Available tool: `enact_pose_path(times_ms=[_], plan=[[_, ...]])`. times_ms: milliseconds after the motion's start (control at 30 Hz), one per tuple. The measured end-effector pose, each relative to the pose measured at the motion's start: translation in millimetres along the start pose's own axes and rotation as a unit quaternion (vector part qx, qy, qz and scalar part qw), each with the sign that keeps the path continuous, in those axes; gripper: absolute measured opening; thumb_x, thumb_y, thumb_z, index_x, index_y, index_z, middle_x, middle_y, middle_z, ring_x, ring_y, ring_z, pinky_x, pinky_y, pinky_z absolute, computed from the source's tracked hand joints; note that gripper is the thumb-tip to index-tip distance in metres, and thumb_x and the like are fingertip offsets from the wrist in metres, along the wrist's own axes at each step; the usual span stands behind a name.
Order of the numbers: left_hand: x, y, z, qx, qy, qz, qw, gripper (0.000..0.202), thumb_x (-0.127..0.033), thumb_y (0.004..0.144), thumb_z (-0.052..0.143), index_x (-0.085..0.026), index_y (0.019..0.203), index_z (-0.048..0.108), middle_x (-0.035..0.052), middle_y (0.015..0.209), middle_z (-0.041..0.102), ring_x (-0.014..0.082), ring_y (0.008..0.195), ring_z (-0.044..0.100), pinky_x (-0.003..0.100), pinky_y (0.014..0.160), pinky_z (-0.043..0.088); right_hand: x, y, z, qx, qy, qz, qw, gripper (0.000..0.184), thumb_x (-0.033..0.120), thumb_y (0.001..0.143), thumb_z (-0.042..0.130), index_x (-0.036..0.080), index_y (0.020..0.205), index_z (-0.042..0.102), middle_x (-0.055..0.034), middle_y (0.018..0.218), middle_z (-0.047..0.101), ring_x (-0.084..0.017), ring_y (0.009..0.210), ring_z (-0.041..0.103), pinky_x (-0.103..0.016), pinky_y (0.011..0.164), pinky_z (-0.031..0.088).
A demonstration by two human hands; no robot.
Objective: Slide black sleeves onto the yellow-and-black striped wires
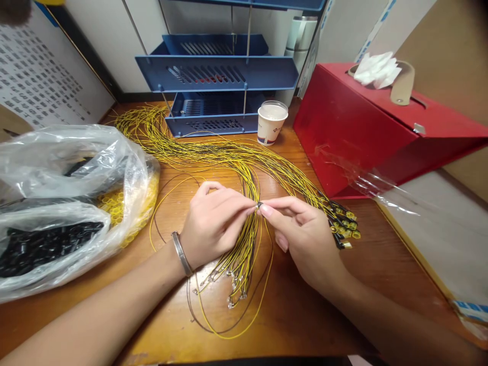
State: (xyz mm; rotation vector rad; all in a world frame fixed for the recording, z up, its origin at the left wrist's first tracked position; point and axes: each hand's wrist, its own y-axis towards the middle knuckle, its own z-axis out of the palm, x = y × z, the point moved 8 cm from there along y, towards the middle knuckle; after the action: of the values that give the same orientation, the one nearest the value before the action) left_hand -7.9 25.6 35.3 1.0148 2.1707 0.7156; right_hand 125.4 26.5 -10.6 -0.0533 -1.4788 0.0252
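My left hand [213, 223] and my right hand [305, 234] meet over the middle of a wooden table [381, 264], fingertips pinched together on the end of a thin wire and a tiny dark sleeve [260, 205]. A silver bracelet sits on my left wrist. Below the hands lies a bundle of yellow and black wires [244, 254] with bare metal terminals at the near ends. To the right, a second group of wire ends [343, 223] carries black and yellow sleeves. The wires trail back and left across the table.
A clear plastic bag [68, 203] at the left holds black and yellow sleeves. A blue tiered tray rack [217, 76] stands at the back, with a paper cup [270, 122] beside it. A red box [366, 127] with tissue on top stands at the right.
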Motion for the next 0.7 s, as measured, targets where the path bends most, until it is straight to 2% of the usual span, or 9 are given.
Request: enact_pose_path(times_ms=[433,700], plan=[[-0.2,-1.1,0.0,-0.004,0.031,0.007,0.999,0.011,-0.012,0.083,0.063,-0.018,0.092,0.063,0.0012,0.083,0.073,0.0117,0.071,0.065,0.033,0.080,0.043,-5.2,0.9,-0.8,0.006,0.003,0.037,0.999,0.017,0.031,0.076,0.073,0.016,0.083,0.070,0.0076,0.049,0.042,-0.005,0.042,0.031,-0.022,0.040,0.027],[0.4,-0.7,-0.5,-0.008,0.046,0.015,0.999,0.013,-0.011,0.081,0.066,-0.019,0.092,0.064,0.0010,0.083,0.074,0.0126,0.072,0.066,0.035,0.082,0.043,-5.6,1.6,-1.4,0.013,-0.003,0.045,0.999,0.020,0.033,0.077,0.072,0.015,0.086,0.070,-0.0015,0.069,0.066,-0.005,0.045,0.035,-0.022,0.039,0.024]])
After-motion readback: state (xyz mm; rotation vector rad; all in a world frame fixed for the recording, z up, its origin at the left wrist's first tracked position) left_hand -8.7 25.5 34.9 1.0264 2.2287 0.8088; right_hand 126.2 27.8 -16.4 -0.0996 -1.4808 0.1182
